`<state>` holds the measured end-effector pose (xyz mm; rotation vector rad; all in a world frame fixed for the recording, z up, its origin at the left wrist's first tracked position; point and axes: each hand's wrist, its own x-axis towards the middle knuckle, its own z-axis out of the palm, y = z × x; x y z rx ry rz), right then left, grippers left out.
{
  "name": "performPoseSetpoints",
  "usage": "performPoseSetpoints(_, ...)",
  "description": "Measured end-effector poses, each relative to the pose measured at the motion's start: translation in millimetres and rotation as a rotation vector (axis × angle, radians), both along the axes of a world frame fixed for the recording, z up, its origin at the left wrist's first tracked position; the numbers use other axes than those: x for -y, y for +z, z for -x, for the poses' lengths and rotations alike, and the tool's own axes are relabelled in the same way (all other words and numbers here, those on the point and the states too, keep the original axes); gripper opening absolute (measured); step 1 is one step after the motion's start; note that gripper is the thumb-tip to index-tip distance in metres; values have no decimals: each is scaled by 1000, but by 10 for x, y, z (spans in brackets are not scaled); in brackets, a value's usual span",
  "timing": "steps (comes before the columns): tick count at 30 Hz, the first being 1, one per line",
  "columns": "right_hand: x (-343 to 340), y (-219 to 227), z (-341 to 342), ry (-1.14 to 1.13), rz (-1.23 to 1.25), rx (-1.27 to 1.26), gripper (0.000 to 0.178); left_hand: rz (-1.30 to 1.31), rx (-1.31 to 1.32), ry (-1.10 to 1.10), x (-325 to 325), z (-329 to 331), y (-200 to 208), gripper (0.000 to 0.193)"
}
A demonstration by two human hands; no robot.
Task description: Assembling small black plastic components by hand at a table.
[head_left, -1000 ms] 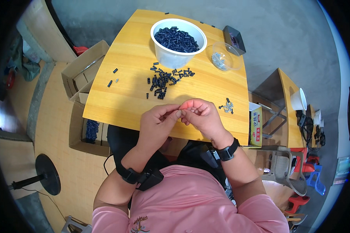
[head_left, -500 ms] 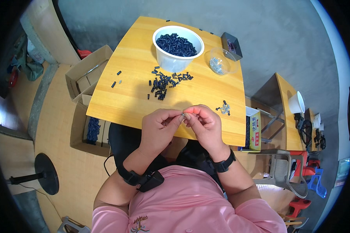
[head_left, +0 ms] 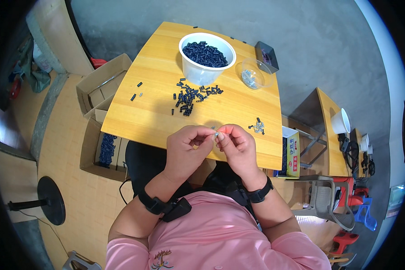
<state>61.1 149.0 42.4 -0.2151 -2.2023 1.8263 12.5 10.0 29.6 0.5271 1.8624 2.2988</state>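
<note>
- Left hand (head_left: 190,147): thumb and index pinched on one side of a small shiny part (head_left: 217,134). Other fingers curled in.
- Right hand (head_left: 238,146): thumb and index pinching the same part from the other side. Fingertips of both hands almost meet.
- Part sits between the fingertips, over the near edge of the table (head_left: 135,121). Mostly covered; I can't tell its exact shape, or whether it's one piece or two.
- Handling, my guess: very light, stiff, metal-smooth, so slippery and easy to drop rather than fragile. I'd take it by the ends, fingertip pads only, light squeeze.
- Right of the hands: small pile of metal bits (head_left: 258,128) with a few black pieces among them.
- Ahead: loose heap of black pieces (head_left: 186,101), short and rigid-looking; I'd grip those across the sides.
- Behind the heap: white tub (head_left: 201,75), filled with more black pieces.
- Right of the tub: clear bowl (head_left: 263,72) holding metal bits, black tray (head_left: 275,68) just beside it.
</note>
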Motion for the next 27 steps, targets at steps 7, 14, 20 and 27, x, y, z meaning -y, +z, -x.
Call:
performPoseSetpoints(7, -18, -16, 22, 31, 8, -11, 4, 96, -124, 4, 38, 9, 55, 11)
performPoseSetpoints(14, -47, 78, 15, 17, -133, -26, 4, 137, -126, -60, 81, 64, 87, 11)
performPoseSetpoints(20, -40, 232, 19, 43, -416, -109, 4, 249, -284, -13, 77, 94, 186, 14)
performPoseSetpoints(27, -53, 250, -26, 95, 34, 139, 4, 311, -507, 43, 99, 84, 192, 12)
